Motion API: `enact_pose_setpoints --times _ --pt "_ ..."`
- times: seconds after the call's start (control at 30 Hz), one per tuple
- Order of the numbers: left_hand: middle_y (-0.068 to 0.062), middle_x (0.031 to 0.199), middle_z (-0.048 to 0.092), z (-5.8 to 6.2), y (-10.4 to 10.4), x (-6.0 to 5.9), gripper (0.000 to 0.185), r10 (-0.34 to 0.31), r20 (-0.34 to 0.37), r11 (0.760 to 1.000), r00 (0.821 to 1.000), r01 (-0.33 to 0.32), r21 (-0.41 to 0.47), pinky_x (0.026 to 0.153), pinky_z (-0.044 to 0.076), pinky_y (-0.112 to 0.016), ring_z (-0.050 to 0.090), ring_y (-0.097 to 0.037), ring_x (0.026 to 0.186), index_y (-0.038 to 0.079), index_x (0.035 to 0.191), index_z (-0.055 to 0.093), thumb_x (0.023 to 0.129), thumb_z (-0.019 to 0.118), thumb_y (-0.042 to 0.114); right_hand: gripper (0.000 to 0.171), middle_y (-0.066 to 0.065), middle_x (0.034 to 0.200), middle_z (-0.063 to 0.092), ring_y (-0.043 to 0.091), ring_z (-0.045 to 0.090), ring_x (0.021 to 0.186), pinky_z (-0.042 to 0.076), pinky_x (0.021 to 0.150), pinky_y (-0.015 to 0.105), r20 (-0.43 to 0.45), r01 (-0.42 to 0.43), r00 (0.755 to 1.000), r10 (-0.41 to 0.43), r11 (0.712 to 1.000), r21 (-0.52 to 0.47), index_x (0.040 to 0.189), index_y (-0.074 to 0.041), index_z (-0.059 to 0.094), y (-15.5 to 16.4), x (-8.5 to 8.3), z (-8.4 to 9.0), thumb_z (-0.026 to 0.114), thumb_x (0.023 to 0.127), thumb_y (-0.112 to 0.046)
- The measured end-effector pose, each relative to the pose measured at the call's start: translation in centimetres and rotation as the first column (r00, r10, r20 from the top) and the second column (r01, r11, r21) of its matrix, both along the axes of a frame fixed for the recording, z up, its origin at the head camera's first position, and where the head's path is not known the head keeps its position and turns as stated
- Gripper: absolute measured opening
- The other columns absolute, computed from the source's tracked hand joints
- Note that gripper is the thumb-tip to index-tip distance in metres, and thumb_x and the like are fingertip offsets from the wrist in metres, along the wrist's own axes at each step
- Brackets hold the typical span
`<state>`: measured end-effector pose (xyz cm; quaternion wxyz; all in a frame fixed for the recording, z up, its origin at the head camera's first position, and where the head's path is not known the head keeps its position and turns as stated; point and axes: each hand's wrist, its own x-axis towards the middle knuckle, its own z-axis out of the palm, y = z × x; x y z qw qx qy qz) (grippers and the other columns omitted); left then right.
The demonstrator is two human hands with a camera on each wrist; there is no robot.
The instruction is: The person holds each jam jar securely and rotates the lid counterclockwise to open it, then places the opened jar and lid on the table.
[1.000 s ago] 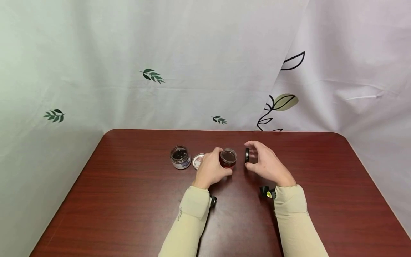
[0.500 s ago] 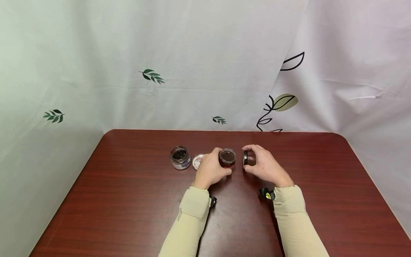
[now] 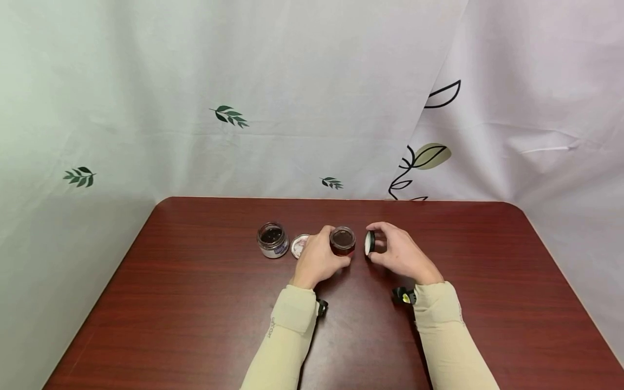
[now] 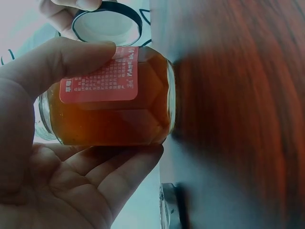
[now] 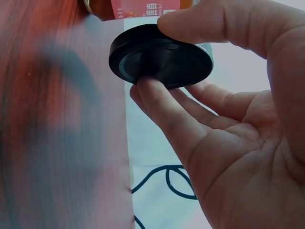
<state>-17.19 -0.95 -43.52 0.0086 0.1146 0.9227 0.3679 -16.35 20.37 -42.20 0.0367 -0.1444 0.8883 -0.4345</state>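
Jar: small clear glass jar of amber-brown stuff w/ red label, standing upright on dark red-brown wooden table, mouth uncovered.
L hand: left hand wrapped round the jar, thumb and fingers curled on the glass; wrist view shows thumb across the label, fingers underneath.
Lid: round black screw lid w/ white liner, off the jar, held on edge just beside it to the right, liner facing the jar.
R hand: right hand pinching the lid, thumb on one rim, fingertips on the other; lid clear of the table as far as I can tell.
Progress: lid is off and the jar is steadied; lid not seated on the jar, not set down either. Which way it's heading, can't tell from here.
Nearby: second small glass jar w/ dark contents and pale label, also uncovered, left of the L hand; pale round metal lid flat on the table btw that jar and the hand.
Backdrop: white curtain w/ green leaf print behind the table.
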Motion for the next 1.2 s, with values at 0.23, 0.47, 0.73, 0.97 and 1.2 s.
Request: enact_pose_setpoints --times 0.23,0.47,0.73,0.97,1.2 --pt "-0.006 0.101 0.073 -0.12 -0.08 0.03 0.058 -0.002 0.001 1.0 1.0 0.002 0.008 0.08 0.054 -0.037 0.069 -0.022 0.09 0.008 0.121 0.062 0.071 0.086 0.025 0.052 0.018 0.12 0.064 0.031 0.068 0.106 0.055 0.09 0.044 -0.003 0.012 1.0 -0.012 1.0 0.011 0.129 0.005 0.057 0.08 0.03 -0.38 0.073 0.079 0.002" --pt "-0.006 0.1 0.073 -0.23 -0.21 0.04 0.058 -0.006 0.001 1.0 1.0 0.006 0.007 0.08 0.054 -0.036 0.069 -0.021 0.09 0.007 0.121 0.062 0.071 0.087 0.025 0.052 0.019 0.122 0.064 0.032 0.068 0.109 0.054 0.091 0.044 0.016 0.005 1.0 -0.006 1.0 0.009 0.129 0.005 0.057 0.09 0.2 -0.59 0.074 0.08 0.001" --pt "-0.007 0.102 0.072 -0.1 -0.34 0.03 0.061 -0.003 0.024 1.0 1.0 0.003 0.001 0.081 0.054 -0.037 0.069 -0.022 0.091 0.006 0.124 0.061 0.072 0.087 0.026 0.051 0.02 0.122 0.065 0.033 0.067 0.11 0.054 0.092 0.044 0.035 0.003 0.999 -0.003 1.0 0.006 0.128 0.005 0.058 0.11 0.18 -0.75 0.075 0.079 0.002" --pt "-0.008 0.104 0.072 -0.05 -0.36 0.0 0.063 0.0 0.04 1.0 0.999 0.0 -0.003 0.083 0.053 -0.038 0.069 -0.024 0.094 0.006 0.126 0.06 0.073 0.086 0.026 0.05 0.021 0.12 0.065 0.033 0.068 0.109 0.054 0.091 0.045 0.036 -0.011 0.999 0.01 1.0 0.004 0.126 0.006 0.059 0.13 0.04 -0.89 0.076 0.079 0.004" --pt "-0.008 0.105 0.072 -0.14 -0.33 -0.1 0.062 -0.003 0.038 1.0 0.999 0.003 0.004 0.084 0.053 -0.038 0.068 -0.023 0.094 0.005 0.127 0.06 0.073 0.085 0.025 0.051 0.02 0.118 0.066 0.032 0.068 0.108 0.055 0.091 0.045 0.037 -0.019 0.999 0.018 1.0 0.023 0.126 0.006 0.059 0.2 -0.13 -0.96 0.076 0.078 0.003"
